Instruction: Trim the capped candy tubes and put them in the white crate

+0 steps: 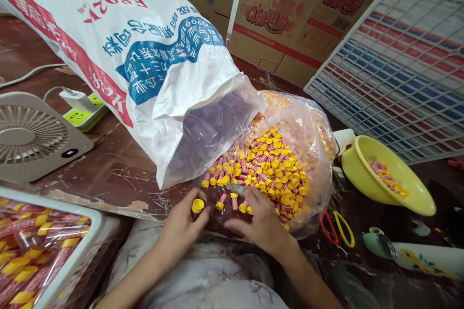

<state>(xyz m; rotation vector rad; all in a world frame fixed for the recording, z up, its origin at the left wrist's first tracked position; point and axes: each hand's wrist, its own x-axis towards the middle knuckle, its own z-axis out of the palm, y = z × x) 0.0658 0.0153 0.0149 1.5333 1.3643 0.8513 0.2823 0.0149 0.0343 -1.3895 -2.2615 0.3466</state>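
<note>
My left hand (185,222) is closed around something with a round yellow cap (197,206) facing up; whatever lies below the cap is hidden by the fingers. My right hand (261,219) is open, thumb and fingers apart, with a grey covering on one fingertip. It reaches over the edge of a pile of small red-and-white tubes with yellow caps (279,169). A few loose small tubes (234,201) lie between the two hands. The pile spills from a clear plastic bag (315,169). Behind it, a white woven sack (203,82) gapes open, showing clear plastic tubes (213,128).
At the left are a fan (32,135), a green power strip (87,116) and a white basket (97,231) of filled clear tubes. On the right stand a yellow bowl (351,169), scissors (342,227), a flask (427,256) and a wire rack (391,72). Cardboard boxes (282,48) line the back.
</note>
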